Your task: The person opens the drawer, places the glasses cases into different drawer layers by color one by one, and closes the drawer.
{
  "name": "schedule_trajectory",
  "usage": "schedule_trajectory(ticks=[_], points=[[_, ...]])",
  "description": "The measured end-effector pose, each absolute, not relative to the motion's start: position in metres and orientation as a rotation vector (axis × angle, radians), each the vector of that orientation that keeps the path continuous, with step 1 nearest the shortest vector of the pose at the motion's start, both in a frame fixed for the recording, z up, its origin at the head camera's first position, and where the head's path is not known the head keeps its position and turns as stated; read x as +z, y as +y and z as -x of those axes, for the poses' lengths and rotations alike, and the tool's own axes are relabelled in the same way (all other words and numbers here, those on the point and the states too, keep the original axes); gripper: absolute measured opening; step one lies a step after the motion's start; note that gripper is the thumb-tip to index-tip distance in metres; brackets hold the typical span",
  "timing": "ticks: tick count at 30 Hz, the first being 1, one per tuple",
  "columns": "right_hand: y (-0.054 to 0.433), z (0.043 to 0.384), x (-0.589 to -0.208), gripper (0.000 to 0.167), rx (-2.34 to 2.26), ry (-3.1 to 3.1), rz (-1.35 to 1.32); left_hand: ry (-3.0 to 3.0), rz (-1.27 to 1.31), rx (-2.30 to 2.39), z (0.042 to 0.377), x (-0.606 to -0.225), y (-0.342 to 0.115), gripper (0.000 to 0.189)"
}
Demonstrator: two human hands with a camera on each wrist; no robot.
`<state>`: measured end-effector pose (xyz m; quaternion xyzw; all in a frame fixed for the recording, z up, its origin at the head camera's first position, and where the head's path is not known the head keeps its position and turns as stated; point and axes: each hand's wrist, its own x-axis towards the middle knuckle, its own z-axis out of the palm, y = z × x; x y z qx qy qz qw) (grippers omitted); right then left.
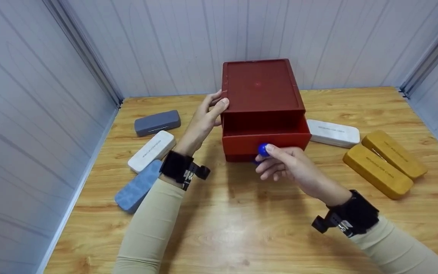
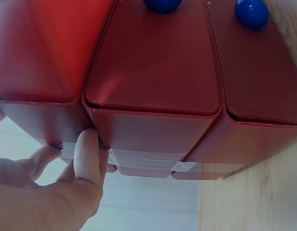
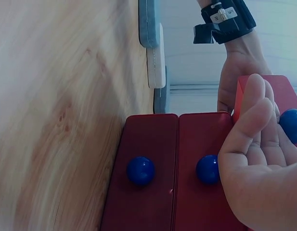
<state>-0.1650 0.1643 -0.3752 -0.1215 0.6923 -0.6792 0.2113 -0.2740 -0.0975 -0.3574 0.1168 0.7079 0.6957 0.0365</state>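
A red three-drawer cabinet (image 1: 259, 85) stands at the back of the table. Its top drawer (image 1: 242, 142) is pulled partway out, and the visible inside looks bare. My right hand (image 1: 289, 163) pinches that drawer's blue knob (image 1: 263, 149) by thumb and finger; its other fingers hang loosely bent below. The middle and bottom drawers, each with a blue knob (image 3: 140, 170), sit flush in the right wrist view. Against the cabinet's left side rests my left hand (image 1: 205, 114), thumb at the top edge. Its fingers (image 2: 88, 154) touch the side wall in the left wrist view.
On the left lie a dark grey case (image 1: 157, 122), a white case (image 1: 151, 151) and a light blue case (image 1: 137, 186), the last partly behind the left forearm. Right of the cabinet are a white case (image 1: 333, 133) and two mustard cases (image 1: 378, 171). Pale panels (image 1: 165, 45) enclose the table.
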Motion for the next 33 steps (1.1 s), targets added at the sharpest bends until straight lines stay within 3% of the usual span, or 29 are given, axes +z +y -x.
schedule_trajectory(ticks=[33], points=[[0.167,0.144,-0.376,0.046,-1.83,2.025,0.42,2.138,-0.356,2.165,0.275,-0.357,-0.096,0.064]])
